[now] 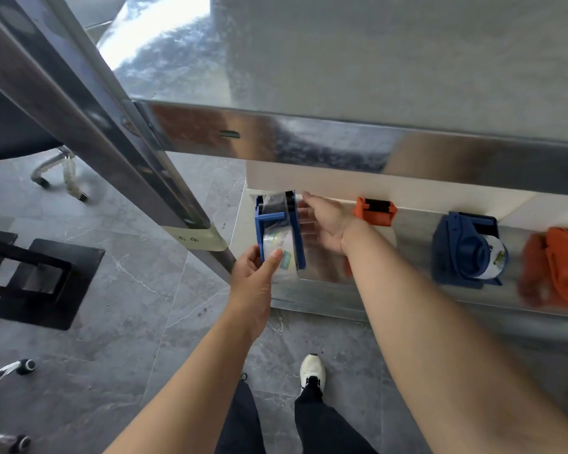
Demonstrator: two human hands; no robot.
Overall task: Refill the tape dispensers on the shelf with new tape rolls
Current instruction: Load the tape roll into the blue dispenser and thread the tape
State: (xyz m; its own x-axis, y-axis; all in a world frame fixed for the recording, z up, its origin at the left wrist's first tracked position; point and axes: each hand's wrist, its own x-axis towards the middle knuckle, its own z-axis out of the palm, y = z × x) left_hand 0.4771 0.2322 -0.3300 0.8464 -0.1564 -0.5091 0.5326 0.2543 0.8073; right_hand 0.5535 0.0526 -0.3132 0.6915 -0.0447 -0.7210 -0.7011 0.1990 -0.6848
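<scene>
Shoe (313,368) on the grey floor (184,322), below and between the two forearms.

Left hand (256,283) is clamped on the near end of the blue dispenser (276,217). The thumb lies across the roll (282,249) seated in it and the fingers wrap the left side. The dispenser's cutter end points away from the person. It's over the left end of the lower shelf (322,293); can't tell if it's resting on it.

Right hand (328,227) is just right of the dispenser, fingers straight and spread along its right side plate, gripping nothing. It's motion-blurred, so contact isn't confirmed. The hands are close together with the dispenser between them.

Just beyond the right wrist is an orange dispenser (376,211) at the shelf's back edge. Further right is a second blue dispenser (463,253) on its side, with a second roll (497,258) in it. Past that is a second orange dispenser (558,267), blurred and cut off by the frame edge.

Left of the left hand is a slanted post (118,132) with a beige strip (199,239) stuck near its foot. Well left of that are a black base (43,290) and chair casters (63,178).

Above both hands is the upper shelf (341,60), shiny metal.
</scene>
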